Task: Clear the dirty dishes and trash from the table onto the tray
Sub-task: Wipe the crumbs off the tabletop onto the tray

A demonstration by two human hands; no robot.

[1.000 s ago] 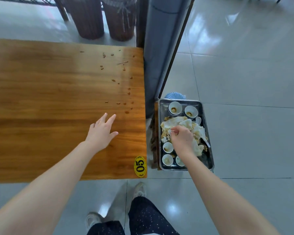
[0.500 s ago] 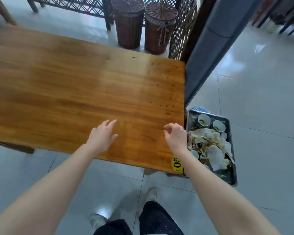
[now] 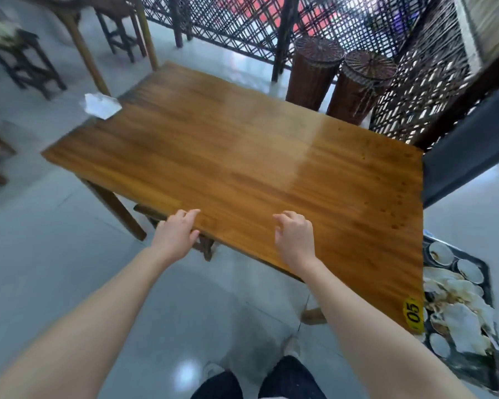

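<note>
The wooden table [image 3: 242,156] fills the middle of the view, with small brown crumbs [image 3: 398,197] near its right edge. A crumpled white napkin [image 3: 101,106] lies at the far left corner. The metal tray [image 3: 486,269] stands low at the right, beyond the table's end, holding small white cups and crumpled napkins. My left hand [image 3: 176,236] hovers at the table's near edge, fingers apart and holding nothing. My right hand [image 3: 294,237] hangs over the near part of the tabletop, fingers loosely curled and empty.
A yellow "05" sticker [image 3: 414,313] marks the table's near right corner. Two wicker stools [image 3: 337,79] stand behind the table against a lattice screen. Dark chairs [image 3: 20,61] stand at the far left. A grey panel [image 3: 467,156] rises at the right.
My right hand left the tray and came over the tabletop. The view swung left and up, bringing the far left corner with the napkin into sight. My left hand shifted to the near edge.
</note>
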